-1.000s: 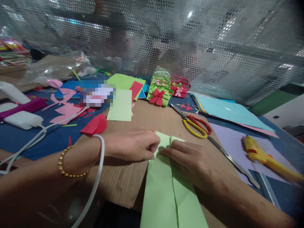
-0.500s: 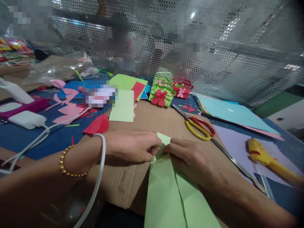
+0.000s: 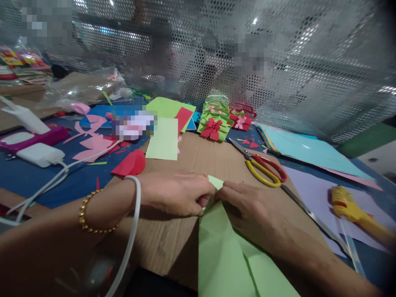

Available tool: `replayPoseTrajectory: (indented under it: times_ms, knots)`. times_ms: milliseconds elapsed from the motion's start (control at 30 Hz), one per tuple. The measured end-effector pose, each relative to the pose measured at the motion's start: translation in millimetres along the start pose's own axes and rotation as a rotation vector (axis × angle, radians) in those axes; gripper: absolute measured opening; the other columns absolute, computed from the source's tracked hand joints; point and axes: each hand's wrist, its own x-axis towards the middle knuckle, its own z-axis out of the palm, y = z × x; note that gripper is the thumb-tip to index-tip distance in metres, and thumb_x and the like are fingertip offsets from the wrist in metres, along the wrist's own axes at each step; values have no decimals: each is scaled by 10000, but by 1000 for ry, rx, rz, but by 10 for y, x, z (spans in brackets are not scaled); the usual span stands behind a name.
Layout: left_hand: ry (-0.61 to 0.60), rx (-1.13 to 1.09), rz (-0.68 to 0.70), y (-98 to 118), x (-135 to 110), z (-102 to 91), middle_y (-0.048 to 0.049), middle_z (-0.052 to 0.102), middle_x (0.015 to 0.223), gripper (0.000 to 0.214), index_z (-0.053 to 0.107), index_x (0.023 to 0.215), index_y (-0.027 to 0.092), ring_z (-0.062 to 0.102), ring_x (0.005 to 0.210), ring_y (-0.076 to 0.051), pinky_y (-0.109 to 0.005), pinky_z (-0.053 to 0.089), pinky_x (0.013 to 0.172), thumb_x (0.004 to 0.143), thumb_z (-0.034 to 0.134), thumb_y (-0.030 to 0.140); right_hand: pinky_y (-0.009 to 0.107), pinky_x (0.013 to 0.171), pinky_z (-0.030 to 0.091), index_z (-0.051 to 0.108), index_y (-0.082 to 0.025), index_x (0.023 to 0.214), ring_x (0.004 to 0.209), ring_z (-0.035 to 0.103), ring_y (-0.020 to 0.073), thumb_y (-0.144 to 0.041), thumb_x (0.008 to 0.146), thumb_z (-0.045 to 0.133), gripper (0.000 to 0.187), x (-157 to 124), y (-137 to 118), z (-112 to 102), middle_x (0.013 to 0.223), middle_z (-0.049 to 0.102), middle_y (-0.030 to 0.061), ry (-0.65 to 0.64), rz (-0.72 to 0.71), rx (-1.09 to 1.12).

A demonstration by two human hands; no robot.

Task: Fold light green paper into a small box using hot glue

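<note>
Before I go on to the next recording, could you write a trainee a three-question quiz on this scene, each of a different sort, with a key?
1. True or false: the scissors lie apart from both the left hand and the right hand.

2. Which thing do both hands touch?
A) the light blue sheet
B) the folded green paper
C) the red paper

3. Fill in: the gold bead bracelet is on the person's ____ wrist.

Key: 1. True. 2. B. 3. left.
</note>
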Motion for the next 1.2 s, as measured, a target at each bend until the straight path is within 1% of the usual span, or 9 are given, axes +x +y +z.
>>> replayPoseTrajectory:
  times_ms: [133,267,400,600,733,800,967,1100,1200]
  knots:
    - [-9,-6,5,-3,-23,-25,25,568,835,49,570,831,218,525,772,-147,-268,359,619,804,599,190,244,558,314,587,-195,875,577,540,120,-28,713,494,250,-6,-30,-15,688,633,-17,14,42,0]
    - [-19,-8,-1,-6,-42,-11,17,568,859,52,584,858,222,530,796,-158,-276,376,651,819,567,192,246,533,247,563,-205,929,523,461,112,-65,712,535,260,-27,-57,3,597,547,-55,13,140,12]
    - [-6,-20,19,-34,-39,24,11,569,906,81,574,889,231,538,843,-165,-275,398,700,833,532,189,242,546,244,548,-193,977,570,481,123,-101,716,549,277,-37,-47,44,626,536,-49,-32,206,101]
    - [-19,-27,25,-56,-21,30,24,569,899,76,567,880,236,539,824,-153,-267,398,703,835,530,188,256,572,261,526,-195,1027,629,499,147,-119,790,515,250,-59,21,51,715,550,-23,-93,224,218]
    - [-4,-25,44,-65,-44,37,21,572,923,93,567,900,238,548,852,-151,-266,402,741,874,493,188,254,580,273,521,-194,1018,641,513,146,-111,845,495,194,-67,48,41,719,544,-23,-95,233,253]
    - [30,-1,52,-65,-52,44,18,577,917,128,557,911,236,550,850,-152,-272,398,753,898,448,170,253,586,283,514,-191,1025,646,517,146,-115,858,500,184,-70,51,39,714,540,-26,-81,234,268]
    - [223,64,82,-16,-7,48,16,581,855,129,495,909,226,534,784,-159,-288,362,691,912,408,131,252,575,286,481,-193,951,635,482,137,-116,848,514,132,-78,38,21,714,517,-31,-65,252,288]
    - [276,15,151,32,37,63,29,570,853,159,476,892,227,520,787,-148,-279,361,710,896,413,81,257,554,277,455,-196,919,621,459,135,-104,825,519,146,-95,6,8,714,507,-30,-69,268,278]
    - [283,32,151,29,44,89,26,559,843,164,486,877,221,512,781,-151,-282,359,704,884,426,68,256,541,284,471,-193,910,612,469,133,-90,818,515,146,-115,12,2,712,525,-25,-82,276,279]
